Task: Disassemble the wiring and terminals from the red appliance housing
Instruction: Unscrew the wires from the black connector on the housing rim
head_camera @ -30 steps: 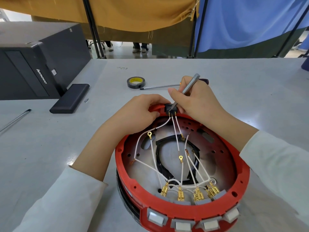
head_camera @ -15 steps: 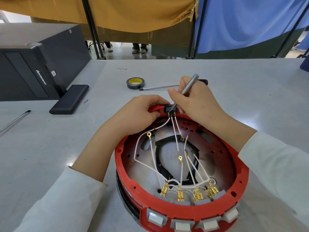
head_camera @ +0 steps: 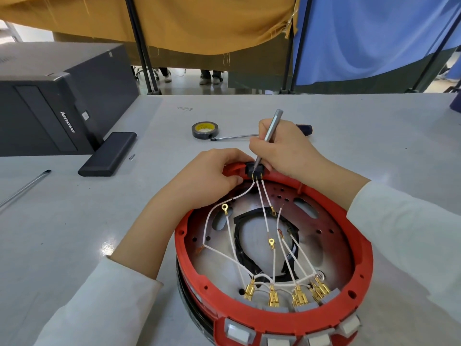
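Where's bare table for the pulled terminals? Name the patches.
Free: the table right of the right hand, and between the left hand and the black slab. Crowded: around the tape roll and screwdriver.

One red housing [head_camera: 274, 318] sits on the table, with four brass spade terminals [head_camera: 274, 297] in a row at its near wall and two gold ring terminals [head_camera: 224, 208] lying loose inside. Two hands [head_camera: 207, 178] work there. Beyond them lie one tape roll [head_camera: 205, 130] and one black computer tower [head_camera: 50, 106].
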Demonstrator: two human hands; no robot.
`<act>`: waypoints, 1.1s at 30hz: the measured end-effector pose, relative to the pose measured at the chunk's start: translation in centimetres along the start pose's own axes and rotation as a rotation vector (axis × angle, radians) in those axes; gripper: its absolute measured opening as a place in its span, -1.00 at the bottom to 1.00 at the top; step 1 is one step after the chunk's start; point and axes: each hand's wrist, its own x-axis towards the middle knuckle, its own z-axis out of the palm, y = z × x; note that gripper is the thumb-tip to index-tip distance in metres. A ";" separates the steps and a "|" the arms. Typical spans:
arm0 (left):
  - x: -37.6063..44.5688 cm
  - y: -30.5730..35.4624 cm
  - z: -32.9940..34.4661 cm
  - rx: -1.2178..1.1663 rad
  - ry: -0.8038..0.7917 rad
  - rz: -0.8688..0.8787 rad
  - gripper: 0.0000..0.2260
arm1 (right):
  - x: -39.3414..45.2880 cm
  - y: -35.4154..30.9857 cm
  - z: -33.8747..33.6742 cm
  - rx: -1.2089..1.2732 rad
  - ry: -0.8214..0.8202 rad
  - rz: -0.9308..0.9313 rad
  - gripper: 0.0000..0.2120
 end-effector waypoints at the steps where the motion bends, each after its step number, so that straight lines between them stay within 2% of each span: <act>1: 0.0 0.0 0.0 -0.002 0.001 -0.001 -0.66 | 0.1 -0.1 0.0 0.000 -0.009 0.015 -0.70; 7: 0.0 0.1 -0.1 0.002 -0.002 0.003 -0.64 | 1.2 -0.5 -0.1 -0.027 -0.121 0.129 -0.70; 16: 0.0 0.0 -0.1 0.001 -0.009 0.017 -0.60 | 2.1 -0.8 -0.2 -0.056 -0.203 0.225 -0.68; 20: 0.1 -0.1 0.0 -0.002 0.000 0.010 -0.60 | 1.4 -0.9 -0.2 -0.047 -0.143 0.179 -0.71; 25: 0.2 -0.2 0.1 -0.037 0.003 -0.005 -0.62 | -0.7 -0.5 -0.3 -0.096 0.036 -0.014 -0.72; 28: 0.1 -0.2 0.1 -0.033 0.007 -0.006 -0.62 | -1.2 -0.1 0.0 -0.064 0.125 -0.019 -0.73; 33: 0.1 -0.1 0.1 -0.027 0.005 -0.010 -0.63 | -0.9 -0.3 0.0 -0.035 0.092 0.044 -0.75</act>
